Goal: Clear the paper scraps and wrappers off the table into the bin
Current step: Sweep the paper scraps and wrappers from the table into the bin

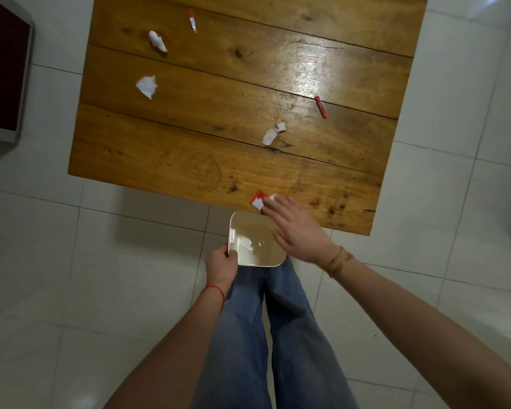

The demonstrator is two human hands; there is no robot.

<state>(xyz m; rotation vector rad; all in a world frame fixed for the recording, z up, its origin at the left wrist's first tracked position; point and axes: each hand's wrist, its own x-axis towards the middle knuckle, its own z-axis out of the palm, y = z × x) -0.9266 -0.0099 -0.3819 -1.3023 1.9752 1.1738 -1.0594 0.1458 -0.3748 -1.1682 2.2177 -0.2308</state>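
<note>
A cream bin (273, 262) hangs just below the near edge of the wooden table (189, 160), with a white scrap inside it. My left hand (221, 265) grips the bin's left rim. Flat and with fingers spread, my right hand (300, 228) lies over the table edge, fingertips touching a red and white wrapper (257, 199). Farther on the table lie white paper scraps (273, 134), (147, 86), (157, 41) and red wrappers (321, 106), (192, 20).
The table stands on white floor tiles (71, 261). A dark red cabinet (3, 69) is at the far left. My legs in blue jeans (266, 335) are below the bin.
</note>
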